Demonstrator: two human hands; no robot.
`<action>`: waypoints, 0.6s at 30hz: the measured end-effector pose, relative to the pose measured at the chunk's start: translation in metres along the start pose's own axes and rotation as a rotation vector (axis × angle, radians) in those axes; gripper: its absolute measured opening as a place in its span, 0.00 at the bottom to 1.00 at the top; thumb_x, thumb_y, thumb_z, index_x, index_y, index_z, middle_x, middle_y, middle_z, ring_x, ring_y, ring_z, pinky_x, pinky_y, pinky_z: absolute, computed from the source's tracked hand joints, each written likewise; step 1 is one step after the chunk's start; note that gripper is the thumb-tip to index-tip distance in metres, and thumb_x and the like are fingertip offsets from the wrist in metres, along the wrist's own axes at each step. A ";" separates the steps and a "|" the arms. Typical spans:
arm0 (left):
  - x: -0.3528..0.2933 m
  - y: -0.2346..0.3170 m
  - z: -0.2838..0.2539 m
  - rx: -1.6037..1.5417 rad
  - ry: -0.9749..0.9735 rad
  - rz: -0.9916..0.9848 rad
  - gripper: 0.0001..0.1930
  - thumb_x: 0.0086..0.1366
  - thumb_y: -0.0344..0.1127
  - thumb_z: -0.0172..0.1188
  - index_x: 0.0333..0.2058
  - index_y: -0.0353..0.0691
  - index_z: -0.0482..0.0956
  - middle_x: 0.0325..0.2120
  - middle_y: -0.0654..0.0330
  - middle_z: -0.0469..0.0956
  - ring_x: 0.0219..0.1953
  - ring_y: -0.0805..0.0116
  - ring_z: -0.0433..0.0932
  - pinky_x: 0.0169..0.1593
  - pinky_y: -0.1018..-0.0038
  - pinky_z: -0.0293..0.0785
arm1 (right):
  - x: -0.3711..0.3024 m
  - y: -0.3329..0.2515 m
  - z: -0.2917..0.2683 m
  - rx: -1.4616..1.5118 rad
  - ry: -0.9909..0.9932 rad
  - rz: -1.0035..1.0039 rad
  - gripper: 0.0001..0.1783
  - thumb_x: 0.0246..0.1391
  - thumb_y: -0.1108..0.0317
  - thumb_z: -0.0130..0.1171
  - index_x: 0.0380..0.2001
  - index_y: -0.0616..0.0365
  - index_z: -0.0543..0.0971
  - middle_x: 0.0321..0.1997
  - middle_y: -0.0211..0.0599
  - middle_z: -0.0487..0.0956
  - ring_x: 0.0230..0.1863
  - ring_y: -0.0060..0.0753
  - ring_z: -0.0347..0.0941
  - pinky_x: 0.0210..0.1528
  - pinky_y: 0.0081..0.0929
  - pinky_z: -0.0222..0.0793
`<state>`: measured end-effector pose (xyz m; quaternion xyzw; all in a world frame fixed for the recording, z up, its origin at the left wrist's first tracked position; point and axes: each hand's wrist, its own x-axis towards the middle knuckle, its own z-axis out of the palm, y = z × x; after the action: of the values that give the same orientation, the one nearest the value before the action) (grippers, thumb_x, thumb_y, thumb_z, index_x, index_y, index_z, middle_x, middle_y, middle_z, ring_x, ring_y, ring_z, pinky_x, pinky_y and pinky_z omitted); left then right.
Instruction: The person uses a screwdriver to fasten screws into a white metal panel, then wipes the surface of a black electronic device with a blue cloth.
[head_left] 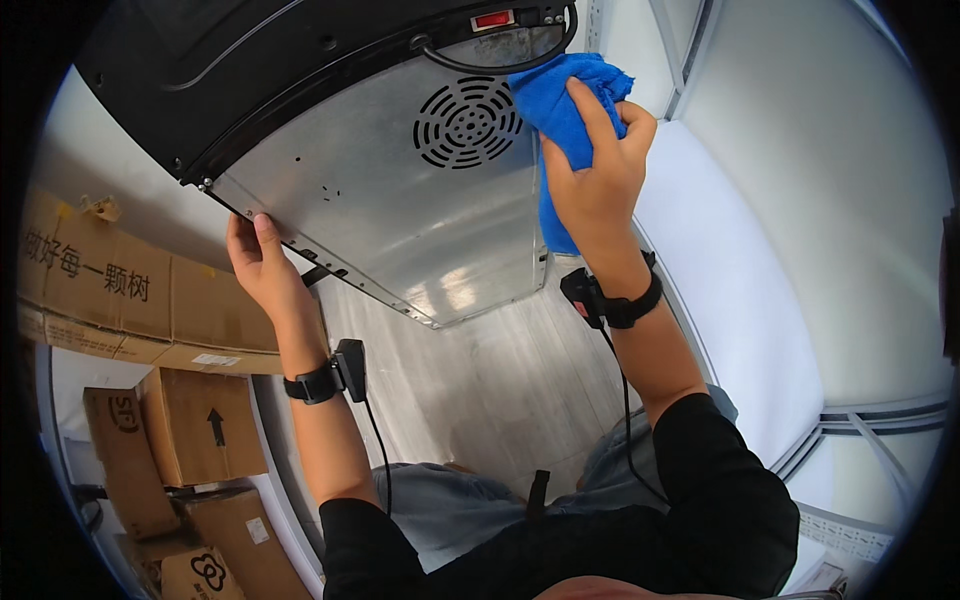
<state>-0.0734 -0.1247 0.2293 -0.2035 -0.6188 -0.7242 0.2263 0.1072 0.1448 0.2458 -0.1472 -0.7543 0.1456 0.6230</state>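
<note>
A large appliance with a black casing (230, 75) and a bare silver metal panel (370, 210) fills the upper middle. Round vent slots (468, 122) are cut into the panel. My right hand (600, 170) grips a crumpled blue cloth (560, 105) against the panel's right edge, beside the vent; part of the cloth hangs below the fingers. At the panel's left edge, my left hand (265, 262) is closed on the rim, thumb on the near face and other fingers partly hidden behind it.
A black power cord (470, 68) loops near a red switch (493, 19) at the top. Cardboard boxes (205, 425) are stacked on the left. White panels with metal framing (690, 60) stand on the right. Thin cables (378, 440) run from both wrist straps.
</note>
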 end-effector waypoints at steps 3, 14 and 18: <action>-0.014 0.001 0.003 -0.006 -0.015 -0.001 0.23 0.67 0.35 0.57 0.58 0.31 0.65 0.51 0.55 0.72 0.52 0.69 0.70 0.56 0.72 0.66 | 0.002 0.001 0.005 -0.065 0.014 -0.047 0.32 0.39 0.74 0.68 0.52 0.48 0.77 0.45 0.45 0.64 0.43 0.44 0.68 0.42 0.32 0.71; -0.033 -0.018 -0.006 -0.049 -0.072 -0.050 0.24 0.63 0.25 0.59 0.58 0.32 0.65 0.53 0.52 0.71 0.54 0.65 0.71 0.55 0.71 0.69 | -0.019 -0.004 0.007 -0.077 -0.017 -0.005 0.31 0.40 0.72 0.66 0.53 0.47 0.76 0.46 0.50 0.64 0.44 0.52 0.67 0.44 0.39 0.69; -0.032 -0.020 -0.010 -0.077 -0.060 -0.073 0.24 0.62 0.26 0.61 0.57 0.32 0.67 0.50 0.53 0.74 0.51 0.67 0.73 0.53 0.72 0.71 | -0.039 -0.005 0.012 -0.090 -0.048 0.003 0.32 0.41 0.73 0.66 0.55 0.47 0.74 0.47 0.50 0.63 0.46 0.52 0.66 0.46 0.40 0.68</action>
<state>-0.0592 -0.1298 0.1935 -0.2109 -0.6040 -0.7487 0.1733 0.1022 0.1239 0.2103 -0.1728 -0.7745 0.1161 0.5973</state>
